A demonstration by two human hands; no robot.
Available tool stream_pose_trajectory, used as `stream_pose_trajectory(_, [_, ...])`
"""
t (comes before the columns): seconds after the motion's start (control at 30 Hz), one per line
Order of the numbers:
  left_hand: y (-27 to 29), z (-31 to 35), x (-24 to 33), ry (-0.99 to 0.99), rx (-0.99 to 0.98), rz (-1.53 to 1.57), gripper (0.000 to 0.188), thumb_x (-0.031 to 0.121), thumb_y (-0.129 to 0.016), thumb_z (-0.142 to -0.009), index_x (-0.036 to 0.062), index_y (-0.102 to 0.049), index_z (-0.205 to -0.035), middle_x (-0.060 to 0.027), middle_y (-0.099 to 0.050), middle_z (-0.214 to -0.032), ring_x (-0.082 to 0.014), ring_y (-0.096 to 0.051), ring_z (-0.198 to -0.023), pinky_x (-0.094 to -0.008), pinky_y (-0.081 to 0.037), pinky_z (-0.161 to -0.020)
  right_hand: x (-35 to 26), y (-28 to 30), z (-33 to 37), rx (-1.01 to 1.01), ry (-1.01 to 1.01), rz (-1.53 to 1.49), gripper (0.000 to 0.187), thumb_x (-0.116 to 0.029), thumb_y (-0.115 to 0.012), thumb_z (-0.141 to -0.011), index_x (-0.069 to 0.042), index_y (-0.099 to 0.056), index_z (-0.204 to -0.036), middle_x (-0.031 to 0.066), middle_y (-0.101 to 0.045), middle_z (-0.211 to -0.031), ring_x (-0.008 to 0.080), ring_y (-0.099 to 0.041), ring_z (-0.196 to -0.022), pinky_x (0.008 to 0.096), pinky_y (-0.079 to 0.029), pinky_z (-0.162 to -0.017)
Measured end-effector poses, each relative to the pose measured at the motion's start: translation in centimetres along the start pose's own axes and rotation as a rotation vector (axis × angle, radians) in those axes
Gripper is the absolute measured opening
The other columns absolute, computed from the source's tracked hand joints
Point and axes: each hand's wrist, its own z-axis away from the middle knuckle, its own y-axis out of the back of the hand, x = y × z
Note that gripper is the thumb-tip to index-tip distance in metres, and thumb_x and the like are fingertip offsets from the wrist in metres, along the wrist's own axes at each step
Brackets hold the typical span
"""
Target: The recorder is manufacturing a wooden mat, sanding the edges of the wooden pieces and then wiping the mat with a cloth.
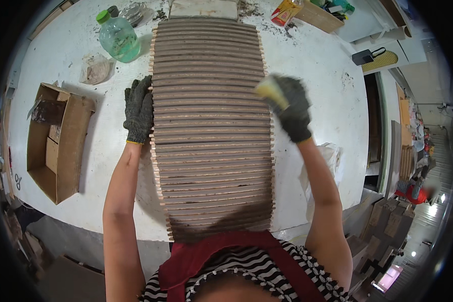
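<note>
While near slats [211,108], bottle [118,37] of liquid [125,49]

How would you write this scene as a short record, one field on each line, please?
Left hand: dark-gloved hand, against the left edge of the strips
Right hand: dark-gloved hand, blurred, holding a yellowish block at the right edge
Middle: brown strips running crosswise, stacked row after row
Surface: white table
Left side: open cardboard box; green-capped bottle farther away
Right side: white cloth by the forearm
</note>
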Motion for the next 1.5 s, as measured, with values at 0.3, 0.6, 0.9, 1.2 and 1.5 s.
stream_pose_trajectory(0.3, [0.0, 0.0, 0.2, -0.004, 0.023, 0.042, 0.043, 0.031, -0.044, -0.105, 0.0129, -0.055, -0.143, -0.0127, -0.059, -0.141, -0.0376, -0.041, -0.142, -0.0515, -0.019, -0.122, 4.6, 0.5, 1.0, -0.182, -0.272, 0.077, 0.037, -0.025, -0.079, -0.084, -0.009, -0.071, -0.116, 0.0148, -0.068, -0.117, 0.036, -0.066, -0.098, 0.0466, -0.054, -0.086])
stream_pose_trajectory(0.6, [0.7, 0.2, 1.4, -0.018, 0.036, 0.121, 0.041, 0.027, -0.047, -0.104, 0.0122, -0.058, -0.141, -0.0127, -0.063, -0.136, -0.0359, -0.044, -0.141, -0.0503, -0.018, -0.122, -10.8, -5.8, -1.2, -0.26, 0.341, -0.479, 0.039, -0.028, -0.073, -0.088, -0.015, -0.068, -0.125, 0.0102, -0.068, -0.117, 0.0316, -0.063, -0.111, 0.0427, -0.052, -0.097])
stream_pose_trajectory(0.9, [0.8, 0.2, 1.5, -0.004, 0.05, 0.122, 0.04, 0.025, -0.048, -0.104, 0.0134, -0.056, -0.141, -0.0109, -0.062, -0.138, -0.0355, -0.047, -0.138, -0.0507, -0.021, -0.121, 0.8, -8.1, -13.3, -0.095, -0.258, -0.033, 0.043, -0.029, -0.077, -0.084, -0.01, -0.07, -0.122, 0.0195, -0.066, -0.115, 0.035, -0.062, -0.106, 0.0455, -0.05, -0.095])
stream_pose_trajectory(1.2, [0.5, 0.2, 1.6, -0.005, 0.106, 0.077, 0.038, 0.02, -0.053, -0.101, 0.0122, -0.059, -0.137, -0.0119, -0.063, -0.135, -0.0361, -0.052, -0.132, -0.0522, -0.024, -0.12, -9.2, -14.1, -15.8, -0.188, 0.412, -0.234, 0.048, -0.04, -0.075, -0.087, -0.011, -0.068, -0.124, 0.0169, -0.066, -0.121, 0.0354, -0.06, -0.111, 0.0454, -0.048, -0.1])
stream_pose_trajectory(1.5, [0.1, 0.5, 1.3, 0.011, 0.143, 0.085, 0.038, 0.022, -0.055, -0.101, 0.0092, -0.06, -0.136, -0.0156, -0.064, -0.132, -0.0383, -0.053, -0.13, -0.0531, -0.025, -0.12, -9.8, -14.3, -16.4, -0.234, 0.362, -0.164, 0.05, -0.046, -0.07, -0.091, -0.011, -0.068, -0.127, 0.0197, -0.066, -0.121, 0.0345, -0.061, -0.114, 0.0449, -0.052, -0.098])
